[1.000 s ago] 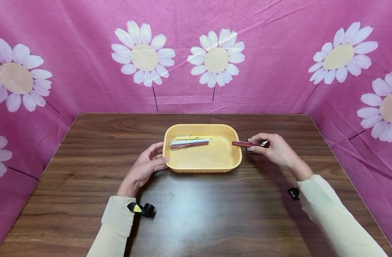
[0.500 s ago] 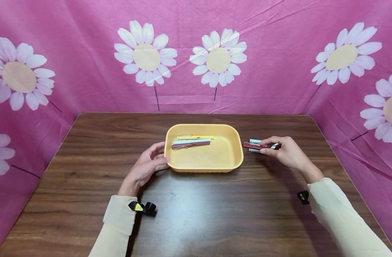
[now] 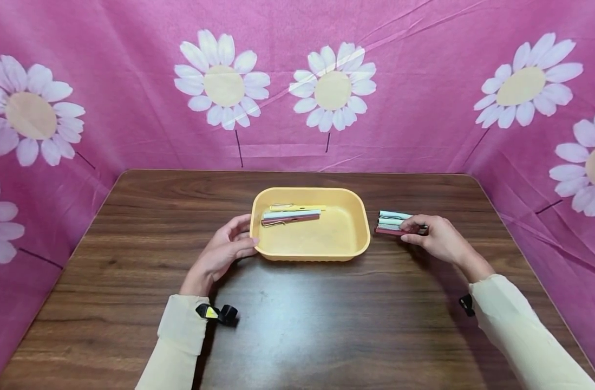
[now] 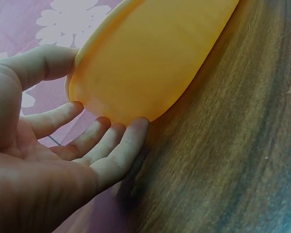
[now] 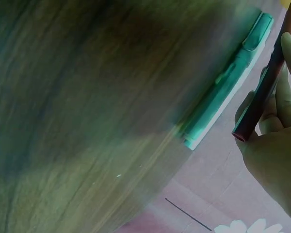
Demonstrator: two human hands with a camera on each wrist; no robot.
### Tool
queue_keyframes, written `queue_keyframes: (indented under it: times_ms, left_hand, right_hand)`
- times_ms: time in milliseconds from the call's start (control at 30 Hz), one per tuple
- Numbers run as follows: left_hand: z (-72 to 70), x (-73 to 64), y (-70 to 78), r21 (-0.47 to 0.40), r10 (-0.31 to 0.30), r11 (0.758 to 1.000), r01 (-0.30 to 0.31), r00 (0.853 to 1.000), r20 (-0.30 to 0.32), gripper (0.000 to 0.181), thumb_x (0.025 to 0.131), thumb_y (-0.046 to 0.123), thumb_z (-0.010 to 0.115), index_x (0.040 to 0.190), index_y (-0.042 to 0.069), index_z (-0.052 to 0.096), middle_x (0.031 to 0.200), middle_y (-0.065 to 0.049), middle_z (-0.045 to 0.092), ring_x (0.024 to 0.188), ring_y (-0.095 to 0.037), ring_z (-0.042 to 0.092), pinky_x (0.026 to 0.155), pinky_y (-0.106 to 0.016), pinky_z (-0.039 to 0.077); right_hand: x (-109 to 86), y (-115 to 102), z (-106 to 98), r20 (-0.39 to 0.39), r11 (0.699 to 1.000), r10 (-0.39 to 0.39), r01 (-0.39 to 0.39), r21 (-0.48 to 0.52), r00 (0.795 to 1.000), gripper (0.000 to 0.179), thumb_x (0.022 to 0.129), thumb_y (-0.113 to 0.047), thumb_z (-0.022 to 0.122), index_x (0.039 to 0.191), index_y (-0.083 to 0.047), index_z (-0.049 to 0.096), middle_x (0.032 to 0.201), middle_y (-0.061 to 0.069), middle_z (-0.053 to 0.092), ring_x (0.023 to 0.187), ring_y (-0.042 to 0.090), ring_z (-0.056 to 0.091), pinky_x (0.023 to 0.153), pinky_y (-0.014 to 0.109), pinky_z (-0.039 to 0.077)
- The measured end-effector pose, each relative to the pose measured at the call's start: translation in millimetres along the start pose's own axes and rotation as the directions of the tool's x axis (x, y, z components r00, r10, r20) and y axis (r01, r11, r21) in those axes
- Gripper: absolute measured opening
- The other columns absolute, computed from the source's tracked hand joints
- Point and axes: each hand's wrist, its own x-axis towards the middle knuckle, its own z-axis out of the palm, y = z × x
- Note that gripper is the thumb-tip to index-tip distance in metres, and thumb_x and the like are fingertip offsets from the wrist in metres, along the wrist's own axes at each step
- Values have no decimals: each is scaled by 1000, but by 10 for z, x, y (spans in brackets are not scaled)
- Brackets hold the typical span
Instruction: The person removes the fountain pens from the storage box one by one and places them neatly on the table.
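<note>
My left hand (image 3: 221,249) holds the left end of a yellow plastic tray (image 3: 309,257), thumb at the rim and fingertips against the outer wall, as the left wrist view also shows. Inside the tray, toward the left, lie a yellow pen (image 3: 309,208), a pale blue pen (image 3: 292,214) and a dull red pen (image 3: 299,219). Right of the tray, my right hand (image 3: 438,237) pinches a dark red pen (image 5: 264,92) between thumb and fingers, low over the table. Just behind it are light green pens (image 3: 393,214); one green pen (image 5: 228,82) shows large in the right wrist view.
The dark wood table (image 3: 287,336) ends at a pink cloth (image 3: 273,32) printed with white daisies, which hangs behind and at both sides. A black wrist camera (image 3: 219,314) is strapped over the left sleeve (image 3: 180,336).
My right hand has carried the dark red pen rightward from the tray's right rim, then nearer to me, beside the green pens. The left hand has stayed on the tray.
</note>
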Motion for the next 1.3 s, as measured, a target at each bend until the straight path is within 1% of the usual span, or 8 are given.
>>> queue_keyframes:
  times_ms: [100,267,433,600,833,1033,1167,1300]
  left_hand:
    - [0,5,-5,1,0,1000,0,1000,2,70,90,-12,58,153,-7,27,145,-33,36,114,-29,56,90,-31,58]
    - [10,0,-1,0,6,1000,-6,1000,4,70,90,-12,58,153,-7,27,145,-33,36,114,-29,57,91,-32,58]
    - [2,-1,-4,-2,6,1000,-6,1000,11,71,90,-12,58,153,-7,26,146,-33,35,114,-28,57,91,-32,58]
    - [-28,-1,-10,-11,4,1000,-4,1000,13,72,89,-13,57,154,-7,25,146,-34,34,111,-26,58,90,-32,59]
    - [-31,11,-12,-14,7,1000,-6,1000,27,71,90,-12,58,154,-7,26,146,-33,34,112,-26,58,91,-32,59]
    - [-21,4,3,-18,7,1000,-6,1000,21,71,90,-12,57,154,-6,26,147,-33,34,110,-24,59,89,-31,59]
    - [-25,-4,-3,-18,6,1000,-6,1000,20,71,91,-12,57,154,-6,25,147,-33,34,111,-25,59,90,-31,59]
    - [-25,-1,-9,-22,11,1000,-10,1000,27,70,91,-12,57,154,-6,26,147,-33,34,113,-26,58,90,-32,59]
  right_hand:
    - [-15,27,11,24,1000,18,-18,-7,1000,14,85,-5,81,97,-6,75,85,0,72,78,5,61,68,19,50]
    - [-39,62,25,58,999,32,-30,-38,998,15,86,-9,81,100,-6,76,89,1,73,82,9,63,73,28,52]
    - [-57,90,38,61,998,43,-40,-46,997,17,86,-9,81,101,-6,77,91,2,73,82,10,63,73,26,52]
    - [-58,119,50,54,997,48,-44,-64,997,17,85,-10,82,102,-8,77,89,0,73,81,11,63,72,26,50]
    - [-78,114,41,34,994,48,-44,-103,998,16,85,-9,82,100,-9,77,88,-2,72,81,12,63,72,30,51]
    - [-84,79,14,6,993,36,-35,-114,999,16,85,-8,82,100,-9,77,89,0,73,83,16,64,73,32,52]
    - [-95,50,-3,-41,994,32,-36,-105,999,16,83,-7,83,98,-10,77,90,2,74,83,18,64,72,27,51]
    - [-99,10,-19,-68,993,58,-65,-97,996,15,84,-9,83,98,-10,77,89,3,73,81,17,62,69,21,48]
